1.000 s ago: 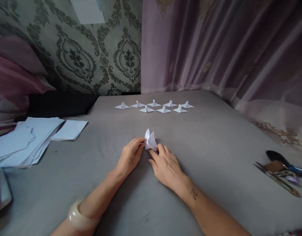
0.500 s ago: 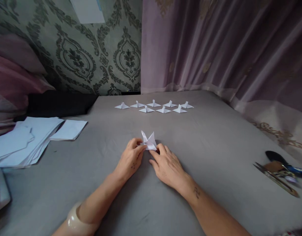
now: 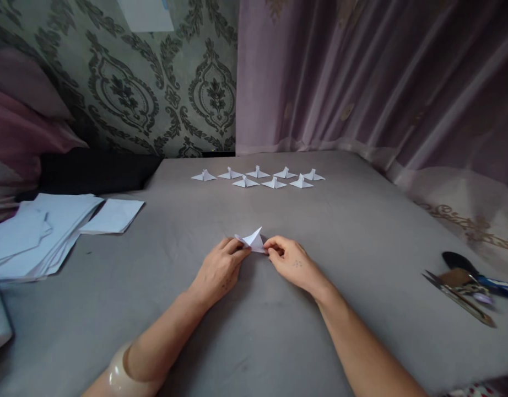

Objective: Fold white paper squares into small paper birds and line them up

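Observation:
A folded piece of white paper (image 3: pixel 255 241) stands on the grey cloth between my hands, one pointed flap sticking up to the right. My left hand (image 3: pixel 223 262) is closed on its left side, fingers pinching the paper low down. At the lower right corner, my right hand (image 3: pixel 290 260) pinches the paper's edge between thumb and fingers. Farther back sit several small white folded paper figures (image 3: pixel 274 183) in two rows, each with spread points and a raised middle.
Loose white sheets (image 3: pixel 58 231) lie at the left, with a smaller stack of paper squares (image 3: pixel 112 216) beside them. Scissors (image 3: pixel 460 300) and other small items lie at the right. A black cloth (image 3: pixel 97 171) is at the back left, near a purple curtain (image 3: pixel 303 77).
The paper's left flap has come down toward my left hand, leaving one point upright. My right hand has turned and now pinches the right corner. The view has shifted slightly.

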Available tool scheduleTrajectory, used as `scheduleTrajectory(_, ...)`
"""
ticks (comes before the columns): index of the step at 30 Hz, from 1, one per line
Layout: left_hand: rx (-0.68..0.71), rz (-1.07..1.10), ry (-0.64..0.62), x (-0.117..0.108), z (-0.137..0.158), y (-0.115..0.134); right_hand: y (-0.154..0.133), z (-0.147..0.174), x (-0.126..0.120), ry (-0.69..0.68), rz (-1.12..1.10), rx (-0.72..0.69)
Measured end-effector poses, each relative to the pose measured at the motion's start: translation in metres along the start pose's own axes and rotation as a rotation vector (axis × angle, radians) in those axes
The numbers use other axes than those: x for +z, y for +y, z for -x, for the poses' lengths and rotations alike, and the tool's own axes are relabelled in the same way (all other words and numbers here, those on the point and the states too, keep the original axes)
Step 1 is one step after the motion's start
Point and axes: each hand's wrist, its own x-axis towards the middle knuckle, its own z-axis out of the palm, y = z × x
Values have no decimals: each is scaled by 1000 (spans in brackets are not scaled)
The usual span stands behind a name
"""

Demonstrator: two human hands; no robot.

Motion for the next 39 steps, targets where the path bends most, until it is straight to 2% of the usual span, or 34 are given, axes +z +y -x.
scheduleTrajectory(3,2,-52,-25,2,0,-1,2,-1,3,34,35,14)
scheduleTrajectory(12,-9,-123,-98,4,1,-3,-3,0,-1,7,73,18)
scheduleTrajectory(14,-20,-117,-107,3,1,-4,-7,4,-2,14,111,-30)
scheduleTrajectory(18,-21,-86,-110,3,1,-5,-20,14,0,-57,298,-195)
scheduleTrajectory(24,-35,-32,-96,1,-1,-2,-31,25,14,-51,653,-261)
scheduleTrajectory(28,-50,-35,-82,-3,-3,2,-32,26,19,-48,731,-260)
scheduleTrajectory(39,-99,-138,-126,-4,-4,5,-29,26,13,-39,745,-151)
